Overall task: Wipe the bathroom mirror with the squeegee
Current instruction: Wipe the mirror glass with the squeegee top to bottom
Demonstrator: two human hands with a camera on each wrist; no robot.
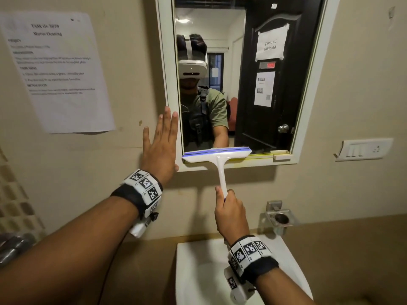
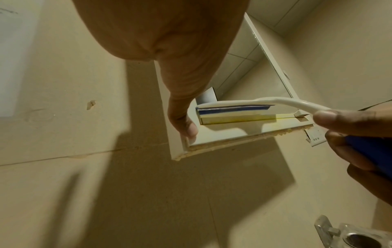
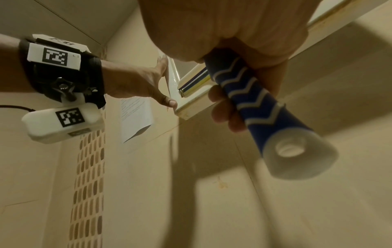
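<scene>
Two hands: both up at the mirror (image 1: 242, 84), one flat, one gripping.
Left hand: the left hand (image 1: 160, 146) is raised with the arm stretched forward, palm flat against the wall right at the mirror's white frame (image 1: 169, 84). Fingers are straight and pointing up, mostly together, with the little finger splayed out a bit. From the left wrist view the thumb (image 2: 186, 124) lies on the frame's lower left corner.
Right hand: the right hand (image 1: 230, 212) is lower down, fist-style, fingers and thumb curled round the squeegee (image 1: 218, 155) handle. The right wrist view shows the fingers (image 3: 222, 107) wrapped over the blue grip (image 3: 254, 104) with white zigzag stripes, and the hollow white butt end sticking out below the hand.
Squeegee: handle runs up from the fist, tilted a little left, white head sitting across the bottom left of the glass, just above the lower frame edge. Blue blade strip is against the mirror.
Wrists: both have black straps with white marker blocks.
Other stuff: a white sink (image 1: 198, 271) under the right arm, a printed sheet (image 1: 59, 71) stuck on the wall to the left, a switch plate (image 1: 363, 149) to the right, a small metal holder (image 1: 280, 217) below the mirror.
</scene>
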